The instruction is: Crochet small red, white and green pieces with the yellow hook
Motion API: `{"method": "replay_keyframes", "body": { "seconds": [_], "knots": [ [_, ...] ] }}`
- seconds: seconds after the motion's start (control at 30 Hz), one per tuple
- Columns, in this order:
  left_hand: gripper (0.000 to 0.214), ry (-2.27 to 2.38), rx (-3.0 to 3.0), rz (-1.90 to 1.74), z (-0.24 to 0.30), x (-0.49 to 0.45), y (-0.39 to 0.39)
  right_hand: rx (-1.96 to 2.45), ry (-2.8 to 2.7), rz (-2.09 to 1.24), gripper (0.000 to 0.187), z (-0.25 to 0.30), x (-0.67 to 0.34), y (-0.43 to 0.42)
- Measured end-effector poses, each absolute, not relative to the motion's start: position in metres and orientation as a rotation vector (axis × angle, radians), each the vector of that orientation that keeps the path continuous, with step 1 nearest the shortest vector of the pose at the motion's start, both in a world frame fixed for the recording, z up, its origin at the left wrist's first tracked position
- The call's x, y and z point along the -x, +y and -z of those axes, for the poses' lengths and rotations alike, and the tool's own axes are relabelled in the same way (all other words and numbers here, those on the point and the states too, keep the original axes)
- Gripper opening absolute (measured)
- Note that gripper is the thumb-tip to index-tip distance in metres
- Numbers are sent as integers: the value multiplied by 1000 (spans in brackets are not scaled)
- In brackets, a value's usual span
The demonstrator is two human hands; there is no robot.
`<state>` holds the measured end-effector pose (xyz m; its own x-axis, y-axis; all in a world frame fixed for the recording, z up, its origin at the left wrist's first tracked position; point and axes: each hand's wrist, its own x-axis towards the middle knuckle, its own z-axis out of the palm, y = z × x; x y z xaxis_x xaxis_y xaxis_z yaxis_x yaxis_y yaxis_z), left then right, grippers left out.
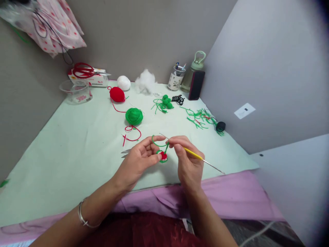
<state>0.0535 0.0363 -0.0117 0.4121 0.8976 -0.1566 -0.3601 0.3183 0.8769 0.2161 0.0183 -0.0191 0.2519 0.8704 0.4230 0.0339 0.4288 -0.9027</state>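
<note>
Between thumb and fingers, my left hand (pixel 141 156) pinches a small round crochet piece (pixel 163 156), red in the middle with a white and green edge. Green yarn (pixel 157 143) loops from it around my left index finger. My right hand (pixel 189 157) grips a crochet hook (pixel 192 153) with a yellow handle, its metal tip close to the green strand above the piece. Scissor blades (pixel 125 153) stick out from behind my left hand; the rest of the scissors is hidden. A short red tube-like piece and red yarn (pixel 133 140) lie just beyond.
A green yarn ball (pixel 134 116), red ball (pixel 117 94), white ball (pixel 123 83) and stuffing (pixel 146 82) stand toward the back. Green crocheted balls (pixel 167 102) and yarn scraps (pixel 202 118) lie right. A clear tub (pixel 77 93), pen cup (pixel 176 79), bottle (pixel 189 78) and phone (pixel 196 85) line the wall.
</note>
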Motion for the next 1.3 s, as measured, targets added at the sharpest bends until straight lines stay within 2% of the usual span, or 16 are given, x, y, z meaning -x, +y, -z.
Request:
{"method": "replay_keyframes", "body": {
  "seconds": [0.17,0.27,0.37,0.53,0.63,0.73,0.8,0.97,1.13,1.3],
  "knots": [
    [44,815,-865,-886,5,-40,41,1098,-1153,-187,13,-7,-254,53],
    [38,849,-908,-895,3,-31,45,1160,-1226,-40,20,-21,-277,74],
    [33,869,-1012,-910,0,-27,52,1116,-1397,-275,26,-28,-273,82],
    [27,988,-1281,-930,-12,-22,74,1028,-1606,-988,40,-22,-231,89],
    [16,1142,-1465,-1079,-14,-18,92,961,-1711,-1296,48,-20,-214,100],
    [6,1244,-1575,-1245,-6,-13,105,916,-1773,-1496,48,-18,-210,109],
    [7,1244,-1607,-1268,2,-11,107,955,-1752,-1528,47,-14,-209,112],
    [36,1145,-1785,-1102,19,-14,96,1059,-1668,-1425,46,2,-206,112],
    [25,1114,-1877,-1049,23,-16,92,1101,-1638,-1396,53,9,-205,114],
    [25,1105,-1847,-1007,22,-10,95,1109,-1589,-1374,48,10,-205,114]
  ]
}}
